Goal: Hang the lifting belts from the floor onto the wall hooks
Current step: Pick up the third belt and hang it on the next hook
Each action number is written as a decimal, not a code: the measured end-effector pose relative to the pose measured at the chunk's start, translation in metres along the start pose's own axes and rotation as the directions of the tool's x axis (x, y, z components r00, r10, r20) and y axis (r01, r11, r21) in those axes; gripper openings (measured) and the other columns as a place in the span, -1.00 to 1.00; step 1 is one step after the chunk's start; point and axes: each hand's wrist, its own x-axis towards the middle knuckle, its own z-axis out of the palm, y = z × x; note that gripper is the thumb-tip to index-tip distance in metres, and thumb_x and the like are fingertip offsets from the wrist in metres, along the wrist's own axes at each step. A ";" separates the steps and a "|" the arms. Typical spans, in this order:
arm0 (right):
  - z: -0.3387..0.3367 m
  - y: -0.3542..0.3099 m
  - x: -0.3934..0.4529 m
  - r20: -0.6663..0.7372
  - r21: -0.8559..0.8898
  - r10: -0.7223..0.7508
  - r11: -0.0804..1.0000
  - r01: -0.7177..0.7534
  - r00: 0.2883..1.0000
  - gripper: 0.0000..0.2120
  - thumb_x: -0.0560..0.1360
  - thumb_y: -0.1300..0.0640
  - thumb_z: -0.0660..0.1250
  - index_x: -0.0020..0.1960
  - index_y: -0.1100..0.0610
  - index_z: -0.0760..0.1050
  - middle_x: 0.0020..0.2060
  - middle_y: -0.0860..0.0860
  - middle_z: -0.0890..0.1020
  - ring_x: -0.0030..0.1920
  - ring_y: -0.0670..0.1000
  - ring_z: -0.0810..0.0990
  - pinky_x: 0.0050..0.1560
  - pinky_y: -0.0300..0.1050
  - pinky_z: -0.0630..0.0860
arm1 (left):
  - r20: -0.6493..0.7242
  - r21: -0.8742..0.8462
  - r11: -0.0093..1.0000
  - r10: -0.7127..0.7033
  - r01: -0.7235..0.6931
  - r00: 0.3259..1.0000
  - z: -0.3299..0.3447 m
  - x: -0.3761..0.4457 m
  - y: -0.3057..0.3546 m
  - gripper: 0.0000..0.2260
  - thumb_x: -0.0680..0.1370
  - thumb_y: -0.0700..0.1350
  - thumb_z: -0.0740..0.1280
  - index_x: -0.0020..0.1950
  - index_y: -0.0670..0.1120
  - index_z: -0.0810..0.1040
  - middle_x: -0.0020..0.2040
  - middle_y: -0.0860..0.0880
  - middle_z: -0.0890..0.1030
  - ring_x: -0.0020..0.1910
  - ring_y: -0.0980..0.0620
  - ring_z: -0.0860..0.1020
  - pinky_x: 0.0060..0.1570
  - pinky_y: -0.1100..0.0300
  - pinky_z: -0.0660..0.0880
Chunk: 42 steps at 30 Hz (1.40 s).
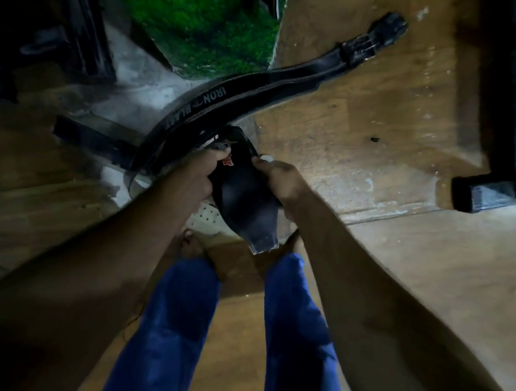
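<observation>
A long black leather lifting belt (264, 88) with white lettering curves across the wooden floor, its buckle end (361, 49) at the upper right. In front of my legs I hold a second, dark fabric belt (243, 200) with a small red tag. My left hand (200, 171) grips its left edge. On the belt's right edge my right hand (277, 178) is curled in a grip. Its lower end hangs between my arms. No wall hooks are in view.
A black strap (93, 137) lies on the floor at left. Green turf (189, 12) covers the ground beyond the wooden floor (371, 144). A black metal frame foot (493, 193) stands at right, and dark equipment legs (82, 24) rise at upper left.
</observation>
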 end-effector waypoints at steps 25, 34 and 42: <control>0.048 -0.148 -0.359 0.183 -0.013 -0.223 0.973 0.230 0.957 -0.52 0.48 -0.24 0.42 0.18 0.11 0.62 -0.02 0.09 0.73 -0.03 0.08 0.69 0.00 -0.02 0.60 | 0.159 -0.224 0.882 0.453 -0.415 0.877 -0.103 -0.414 0.021 -0.67 0.58 -0.15 0.40 0.29 -0.28 0.54 0.12 -0.33 0.67 -0.14 -0.20 0.71 -0.22 -0.07 0.66; 0.059 -0.219 -0.451 0.299 -0.073 -0.544 0.806 0.587 0.784 -0.71 0.54 0.25 0.44 0.14 0.46 0.58 -0.15 0.21 0.72 -0.20 0.12 0.68 -0.15 -0.06 0.57 | 0.091 -0.237 0.626 0.775 -0.743 0.625 -0.132 -0.524 0.041 -0.69 0.55 0.11 0.41 0.23 0.00 0.60 0.21 -0.08 0.69 0.19 -0.06 0.66 0.25 -0.10 0.56; 0.072 -0.268 -0.504 0.287 0.052 -0.639 0.755 0.654 0.714 -0.71 0.60 -0.06 0.36 0.02 0.18 0.64 -0.33 -0.07 0.71 -0.31 -0.03 0.66 -0.29 -0.24 0.57 | -0.002 -0.244 0.371 0.924 -0.896 0.383 -0.127 -0.588 0.090 -0.80 0.61 -0.28 0.31 0.15 -0.02 0.52 0.14 -0.19 0.65 0.14 -0.16 0.60 0.34 -0.21 0.47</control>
